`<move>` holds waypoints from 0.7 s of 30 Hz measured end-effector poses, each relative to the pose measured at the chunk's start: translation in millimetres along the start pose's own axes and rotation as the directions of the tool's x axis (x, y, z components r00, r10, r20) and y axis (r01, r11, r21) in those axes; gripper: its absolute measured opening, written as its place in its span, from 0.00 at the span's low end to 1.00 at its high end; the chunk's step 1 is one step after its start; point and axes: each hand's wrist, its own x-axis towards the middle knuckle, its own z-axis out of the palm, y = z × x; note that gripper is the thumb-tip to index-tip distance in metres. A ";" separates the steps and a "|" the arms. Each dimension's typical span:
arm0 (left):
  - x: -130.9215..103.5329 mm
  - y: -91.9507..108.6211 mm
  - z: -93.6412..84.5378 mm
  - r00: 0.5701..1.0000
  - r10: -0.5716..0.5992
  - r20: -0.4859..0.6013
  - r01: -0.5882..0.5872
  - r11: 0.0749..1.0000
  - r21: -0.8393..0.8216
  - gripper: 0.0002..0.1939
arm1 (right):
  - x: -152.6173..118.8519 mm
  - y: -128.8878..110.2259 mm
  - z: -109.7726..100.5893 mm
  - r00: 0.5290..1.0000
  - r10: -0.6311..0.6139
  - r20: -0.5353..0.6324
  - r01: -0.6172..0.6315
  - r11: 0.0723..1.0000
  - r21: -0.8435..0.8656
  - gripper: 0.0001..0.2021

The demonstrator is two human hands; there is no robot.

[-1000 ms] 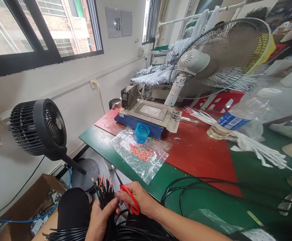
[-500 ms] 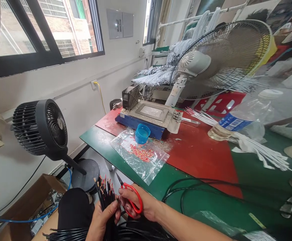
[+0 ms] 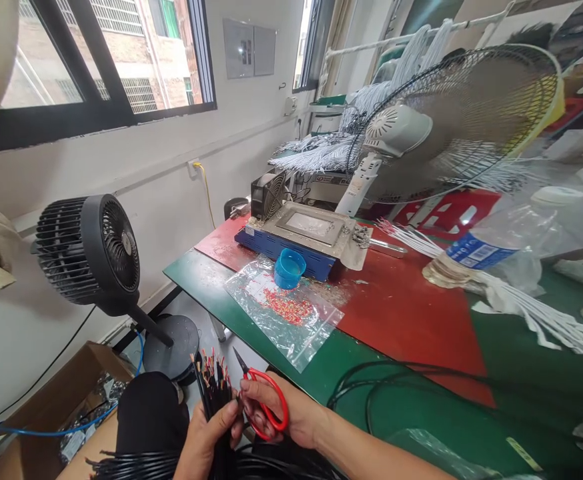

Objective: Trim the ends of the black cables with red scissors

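while the left hand grips a bundle of black cables with red-and-pale wire ends, the right hand is gripping red-handled scissors just beside it, both out past the near edge of the green table, black knee to the left.

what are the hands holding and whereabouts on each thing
The left hand grips the bundle of black cables just below its stripped, red-tipped ends. The right hand holds the scissors by their red handles, blades pointing away.
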 end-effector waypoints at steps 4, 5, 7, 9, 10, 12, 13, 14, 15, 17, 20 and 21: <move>-4.8 5.9 -1.2 0.990 0.019 0.138 -0.019 1.000 0.002 0.20 | -2.2 -0.9 1.0 0.999 0.027 0.029 -0.026 0.999 -0.025 0.24; -5.4 6.9 -1.6 0.989 0.021 0.146 -0.021 1.000 0.003 0.19 | -2.7 -1.2 0.9 0.999 0.013 0.033 -0.012 0.999 -0.041 0.24; -5.8 7.6 -2.5 0.989 0.011 0.145 -0.013 1.000 0.013 0.17 | -3.6 -2.0 0.6 1.000 -0.014 0.028 0.016 0.998 -0.062 0.25; -5.5 7.4 -3.0 0.988 0.001 0.154 -0.005 1.000 0.022 0.17 | -4.7 -2.8 0.5 1.000 -0.021 0.022 0.022 0.997 -0.068 0.25; -5.4 7.2 -3.0 0.987 0.000 0.161 -0.004 1.000 0.024 0.17 | -5.3 -3.1 0.4 1.000 -0.016 0.018 0.017 0.997 -0.071 0.25; -5.5 7.0 -2.5 0.986 -0.002 0.168 -0.001 1.000 0.021 0.17 | -6.3 -3.6 0.3 1.000 -0.005 0.014 0.006 0.997 -0.074 0.24; -5.8 7.1 -2.1 0.985 -0.002 0.171 -0.002 1.000 0.022 0.17 | -6.7 -3.7 0.2 1.000 0.000 0.016 0.001 0.997 -0.073 0.24; -6.2 7.3 -1.6 0.985 -0.002 0.174 -0.001 1.000 0.021 0.17 | -6.9 -3.7 0.0 1.000 0.004 0.018 -0.003 0.998 -0.070 0.23; -6.7 7.5 -1.1 0.984 -0.003 0.178 0.000 1.000 0.016 0.17 | -6.9 -3.6 -0.1 1.000 0.010 0.023 -0.008 0.998 -0.067 0.23; -7.7 8.0 -0.4 0.984 -0.012 0.178 0.012 1.000 -0.001 0.17 | -6.4 -3.4 -0.4 0.999 0.028 0.027 -0.027 0.998 -0.054 0.22; -9.1 9.1 -0.3 0.981 -0.012 0.195 0.016 1.000 -0.018 0.17 | -5.4 -4.1 -0.1 0.997 0.073 0.020 -0.073 0.997 -0.016 0.19; -9.5 9.6 -0.4 0.979 -0.010 0.203 0.013 1.000 -0.014 0.17 | -5.4 -4.6 0.2 0.996 0.089 0.022 -0.089 0.996 0.005 0.18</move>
